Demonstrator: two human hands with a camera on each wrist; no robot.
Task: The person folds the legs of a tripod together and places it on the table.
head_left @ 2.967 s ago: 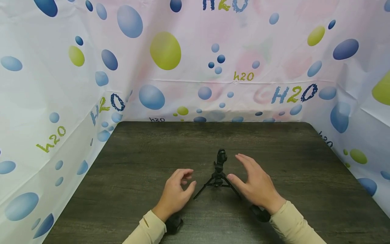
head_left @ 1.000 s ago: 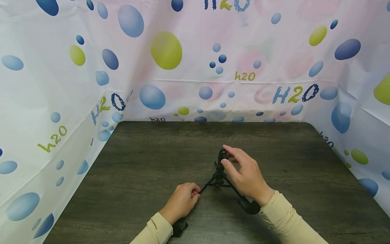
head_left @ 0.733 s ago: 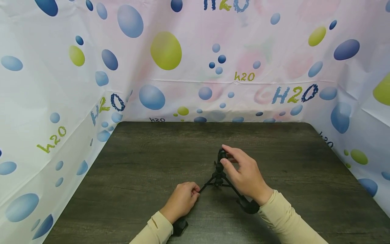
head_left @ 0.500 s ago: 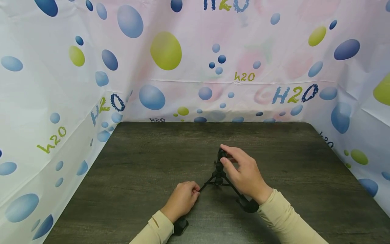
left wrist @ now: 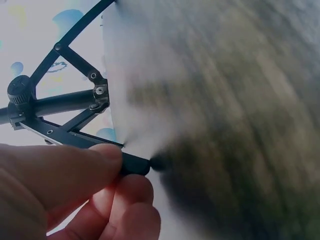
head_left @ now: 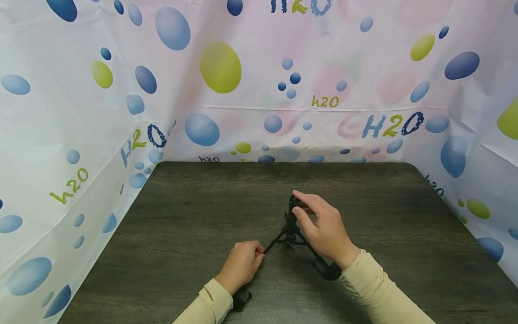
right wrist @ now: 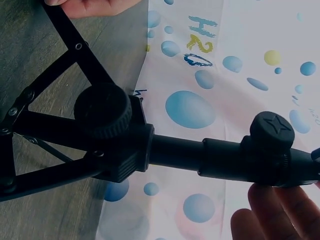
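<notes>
A small black tripod (head_left: 290, 230) stands upright on the table with its legs spread. My left hand (head_left: 241, 265) pinches one leg (left wrist: 135, 163) near its foot, thumb above and curled fingers below. Up at the head (right wrist: 272, 137), the thumb and fingers of my right hand (head_left: 325, 227) grip the tripod from the right side. The right wrist view brings out a ribbed knob (right wrist: 102, 111) at the collar, hinged braces and the centre column (right wrist: 175, 152). Part of the head is hidden behind my right fingers.
The dark wood-grain table (head_left: 194, 202) reaches back to a white curtain (head_left: 259, 54) printed with blue and green dots, which also hangs along both sides. A black wrist device (head_left: 241, 299) sits under my left wrist, another (head_left: 327, 270) under my right.
Three seconds ago both hands were off the tripod on either side. Since then the left has pinched a leg and the right has taken the head. In the last second they barely moved.
</notes>
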